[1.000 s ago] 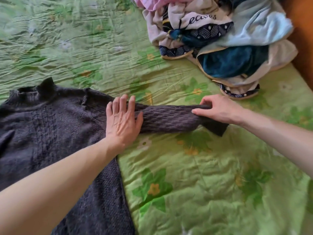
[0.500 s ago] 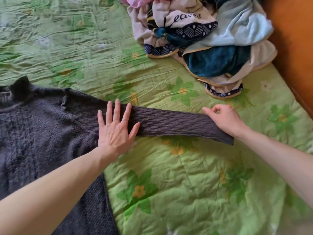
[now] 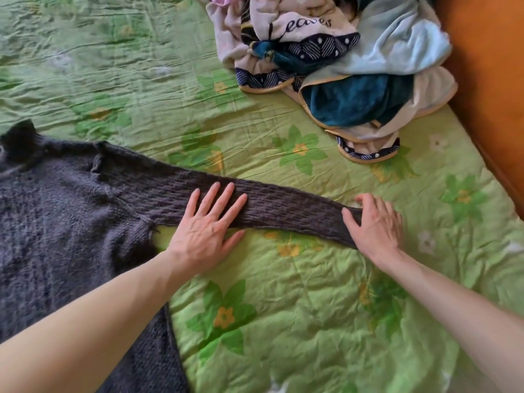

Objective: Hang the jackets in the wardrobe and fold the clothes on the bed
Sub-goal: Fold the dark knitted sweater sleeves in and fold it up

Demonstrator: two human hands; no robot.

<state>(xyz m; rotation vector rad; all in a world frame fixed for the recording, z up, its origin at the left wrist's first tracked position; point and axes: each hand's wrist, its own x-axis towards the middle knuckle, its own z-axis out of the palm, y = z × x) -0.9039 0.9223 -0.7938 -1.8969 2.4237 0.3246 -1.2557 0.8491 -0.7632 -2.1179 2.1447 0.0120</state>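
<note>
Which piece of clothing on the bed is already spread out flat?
The dark grey knitted sweater, lying flat with one sleeve stretched under the left hand and right hand. The others sit crumpled in a pile of clothes.

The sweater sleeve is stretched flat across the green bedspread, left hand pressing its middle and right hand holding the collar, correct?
Not quite. In the head view the right hand holds the cuff end of the sweater sleeve, not the collar. The left hand does press its middle on the green bedspread.

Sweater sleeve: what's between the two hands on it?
Head view: only bare sleeve spans from left hand to right hand; green bedspread below.
</note>
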